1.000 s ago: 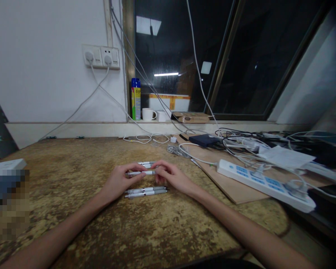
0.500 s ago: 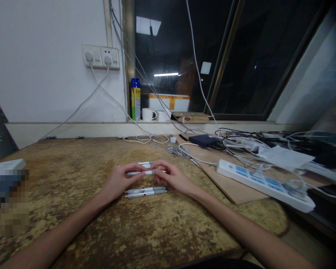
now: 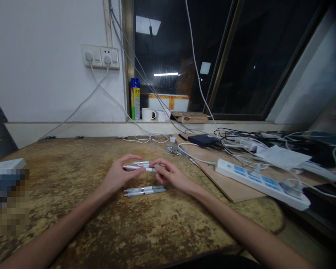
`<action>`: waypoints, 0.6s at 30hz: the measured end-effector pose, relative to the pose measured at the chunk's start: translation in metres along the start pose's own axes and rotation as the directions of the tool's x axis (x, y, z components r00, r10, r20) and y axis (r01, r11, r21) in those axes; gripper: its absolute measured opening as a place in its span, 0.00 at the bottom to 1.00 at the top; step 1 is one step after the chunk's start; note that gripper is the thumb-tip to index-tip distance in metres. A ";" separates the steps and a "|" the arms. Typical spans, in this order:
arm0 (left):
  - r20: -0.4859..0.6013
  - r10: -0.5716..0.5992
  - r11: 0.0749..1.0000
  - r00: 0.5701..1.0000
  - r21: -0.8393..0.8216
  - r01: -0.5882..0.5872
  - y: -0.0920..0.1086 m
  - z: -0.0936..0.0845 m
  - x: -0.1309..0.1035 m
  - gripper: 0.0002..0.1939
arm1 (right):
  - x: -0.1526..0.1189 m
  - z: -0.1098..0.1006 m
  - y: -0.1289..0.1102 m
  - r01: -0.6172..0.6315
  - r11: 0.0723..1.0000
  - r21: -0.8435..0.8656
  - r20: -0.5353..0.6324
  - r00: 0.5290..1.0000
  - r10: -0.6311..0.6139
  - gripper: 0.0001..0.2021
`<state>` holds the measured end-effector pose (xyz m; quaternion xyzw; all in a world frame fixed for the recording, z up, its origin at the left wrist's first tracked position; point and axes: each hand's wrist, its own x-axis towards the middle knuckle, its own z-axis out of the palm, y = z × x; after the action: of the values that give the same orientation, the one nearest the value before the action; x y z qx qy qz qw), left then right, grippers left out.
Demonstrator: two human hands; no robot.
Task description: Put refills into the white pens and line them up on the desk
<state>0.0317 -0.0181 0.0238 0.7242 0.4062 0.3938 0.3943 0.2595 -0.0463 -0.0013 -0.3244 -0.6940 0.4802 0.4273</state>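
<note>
A slim white-and-grey pen (image 3: 149, 169) lies crosswise between my hands, slightly tilted, its left end a little higher. My right hand (image 3: 170, 175) pinches its grey right end between thumb and curled fingers. On the other side, my left hand (image 3: 120, 172) has its index finger raised and apart from the thumb. The left thumb lies along the pen's near side and seems to touch it. Behind this pen are more pens (image 3: 141, 163), partly covered by the fingers. Closer to me, a group of similar pens (image 3: 145, 191) lies side by side on the worn wooden table (image 3: 145, 231).
A white power strip (image 3: 260, 183) with plugs sits on a brown board (image 3: 221, 183) at right, amid tangled cables. A crumpled clear plastic bag (image 3: 176, 150) and a white cable (image 3: 141, 141) lie behind the hands. A spray can (image 3: 135, 99) and mug (image 3: 148, 114) stand on the sill.
The pen between my hands has risen slightly and tilted, left end up. My left index finger has lifted away from it. The near group of pens has stayed put.
</note>
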 end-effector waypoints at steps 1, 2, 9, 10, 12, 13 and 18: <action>-0.020 -0.045 0.998 0.999 -0.045 0.044 -0.001 0.001 0.001 0.26 | 0.000 0.002 0.001 -0.010 1.000 0.025 0.010 1.000 0.010 0.20; -0.047 -0.058 0.991 0.997 -0.124 0.052 -0.002 0.003 0.002 0.25 | 0.000 0.004 0.001 -0.017 0.999 0.038 0.020 1.000 0.017 0.20; 0.013 0.037 0.969 0.999 -0.245 -0.032 -0.008 0.008 0.007 0.20 | 0.011 0.016 0.000 0.164 0.984 -0.063 -0.226 0.958 -0.174 0.18; 0.019 0.053 0.974 0.998 -0.221 -0.047 -0.007 0.009 0.007 0.19 | 0.014 0.018 -0.001 0.178 0.982 -0.070 -0.263 0.946 -0.190 0.17; 0.042 0.078 0.979 0.996 -0.194 -0.069 -0.005 0.010 0.006 0.19 | 0.022 0.021 -0.005 0.193 0.979 -0.070 -0.312 0.927 -0.206 0.16; 0.055 0.089 0.979 0.994 -0.190 -0.077 -0.005 0.011 0.006 0.19 | 0.027 0.023 -0.007 0.200 0.978 -0.065 -0.326 0.922 -0.210 0.16; 0.056 0.125 0.987 0.991 -0.107 -0.118 -0.010 0.010 0.005 0.21 | 0.050 0.028 -0.013 0.220 0.969 0.112 -0.382 0.910 -0.163 0.17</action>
<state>0.0403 -0.0123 0.0126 0.7382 0.3277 0.4147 0.4192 0.2126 -0.0186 0.0200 -0.3055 -0.5907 0.4180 0.6189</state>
